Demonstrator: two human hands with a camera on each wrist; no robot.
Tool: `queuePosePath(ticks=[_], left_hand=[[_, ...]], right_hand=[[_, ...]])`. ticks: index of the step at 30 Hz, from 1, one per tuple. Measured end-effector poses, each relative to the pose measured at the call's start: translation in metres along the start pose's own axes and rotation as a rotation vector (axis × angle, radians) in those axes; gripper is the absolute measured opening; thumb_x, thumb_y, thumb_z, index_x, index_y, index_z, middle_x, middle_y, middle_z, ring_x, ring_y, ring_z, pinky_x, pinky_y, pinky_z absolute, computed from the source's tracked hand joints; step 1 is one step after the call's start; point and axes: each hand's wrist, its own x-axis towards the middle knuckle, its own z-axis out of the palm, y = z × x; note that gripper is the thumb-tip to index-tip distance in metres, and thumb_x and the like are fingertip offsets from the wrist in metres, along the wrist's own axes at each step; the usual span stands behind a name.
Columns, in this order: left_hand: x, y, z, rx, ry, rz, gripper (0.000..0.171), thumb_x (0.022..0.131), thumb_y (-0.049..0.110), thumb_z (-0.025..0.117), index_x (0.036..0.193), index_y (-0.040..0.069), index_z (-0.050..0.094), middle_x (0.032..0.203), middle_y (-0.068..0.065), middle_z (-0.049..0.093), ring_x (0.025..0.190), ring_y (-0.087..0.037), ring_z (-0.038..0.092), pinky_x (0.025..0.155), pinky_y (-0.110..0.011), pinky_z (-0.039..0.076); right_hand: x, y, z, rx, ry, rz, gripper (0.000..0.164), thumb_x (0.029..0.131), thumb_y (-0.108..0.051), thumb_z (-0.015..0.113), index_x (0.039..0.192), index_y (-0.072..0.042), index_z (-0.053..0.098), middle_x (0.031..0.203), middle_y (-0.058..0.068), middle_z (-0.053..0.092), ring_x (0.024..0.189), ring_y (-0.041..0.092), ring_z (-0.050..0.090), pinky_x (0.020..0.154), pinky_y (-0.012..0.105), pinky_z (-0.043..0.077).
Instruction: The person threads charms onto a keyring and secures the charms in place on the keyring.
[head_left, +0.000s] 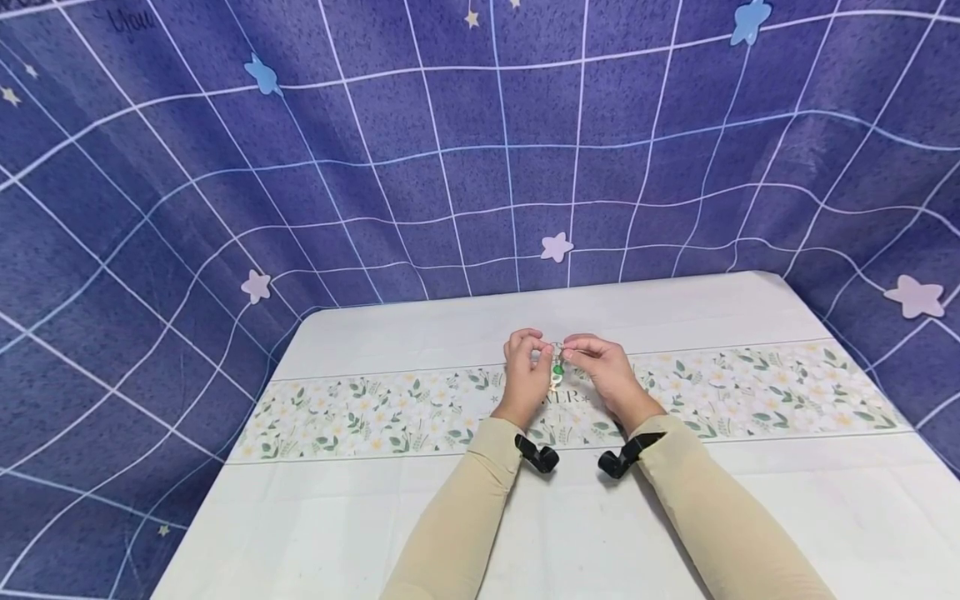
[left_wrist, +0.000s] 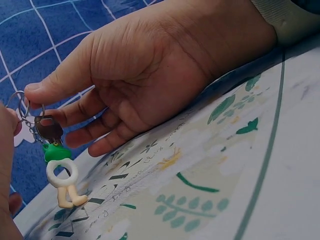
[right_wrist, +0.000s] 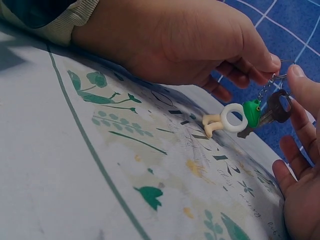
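Left hand (head_left: 527,375) and right hand (head_left: 609,373) pinch a ring (right_wrist: 281,76), grips nearly closed. A key (left_wrist: 49,129) and frog charm (left_wrist: 60,163) dangle below.

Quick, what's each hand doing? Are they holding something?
Left hand: closed, pinching the metal rings.
Right hand: closed, pinching the rings too; a key and green-headed charm hang below.

Long beige sleeves (head_left: 461,517) with black wrist fittings (head_left: 536,454).
Finely ribbed cuffs (right_wrist: 77,25) end the plain cloth above a bare left hand (head_left: 527,372) and right hand (head_left: 613,379); each fitting is a slim strip tipped with a rounded knob.
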Motion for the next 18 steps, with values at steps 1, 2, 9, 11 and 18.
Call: queuePosePath(ticks=[1, 2, 9, 11, 18], left_hand=[[0.0000, 0.0002, 0.0002, -0.005, -0.003, -0.003, 0.012, 0.100, 0.013, 0.059, 0.090, 0.007, 0.058, 0.129, -0.006, 0.050, 0.127, -0.024, 0.039, 0.102, -0.041, 0.037], [0.0000, 0.0001, 0.0007, -0.009, -0.003, -0.007, 0.013, 0.101, 0.013, 0.058, 0.089, 0.008, 0.057, 0.129, -0.006, 0.050, 0.127, -0.024, 0.039, 0.100, -0.040, 0.038], [-0.0017, 0.0022, 0.0024, -0.033, -0.001, -0.037, 0.016, 0.099, 0.013, 0.057, 0.084, 0.009, 0.053, 0.127, -0.006, 0.051, 0.125, -0.024, 0.040, 0.093, -0.038, 0.039], [-0.0022, 0.0023, 0.0028, -0.033, 0.004, -0.037, 0.017, 0.099, 0.013, 0.057, 0.083, 0.009, 0.052, 0.127, -0.007, 0.051, 0.125, -0.025, 0.040, 0.094, -0.040, 0.038], [-0.0024, 0.0009, 0.0031, -0.026, 0.012, -0.001, 0.019, 0.098, 0.012, 0.058, 0.081, 0.009, 0.050, 0.125, -0.008, 0.052, 0.122, -0.027, 0.041, 0.100, -0.045, 0.035]], right_hand=[[0.0001, 0.0001, -0.0003, -0.001, -0.004, -0.001, 0.033, 0.090, -0.008, 0.075, 0.111, 0.015, 0.066, 0.124, 0.018, 0.063, 0.106, 0.009, 0.061, 0.090, 0.021, 0.049], [0.0002, 0.0001, -0.0006, 0.001, -0.006, -0.002, 0.033, 0.090, -0.009, 0.076, 0.111, 0.015, 0.066, 0.124, 0.018, 0.063, 0.106, 0.009, 0.060, 0.090, 0.021, 0.049], [-0.0012, -0.0009, -0.0006, 0.046, -0.007, -0.018, 0.034, 0.090, -0.007, 0.076, 0.111, 0.017, 0.065, 0.109, -0.004, 0.067, 0.106, 0.008, 0.060, 0.089, 0.020, 0.049], [-0.0017, -0.0008, -0.0001, 0.061, -0.007, -0.027, 0.034, 0.090, -0.006, 0.075, 0.110, 0.019, 0.064, 0.106, -0.007, 0.067, 0.104, 0.008, 0.061, 0.088, 0.021, 0.050], [-0.0023, -0.0008, 0.0011, 0.088, -0.004, -0.040, 0.031, 0.089, -0.005, 0.075, 0.108, 0.018, 0.065, 0.106, -0.005, 0.067, 0.103, 0.009, 0.062, 0.086, 0.022, 0.051]])
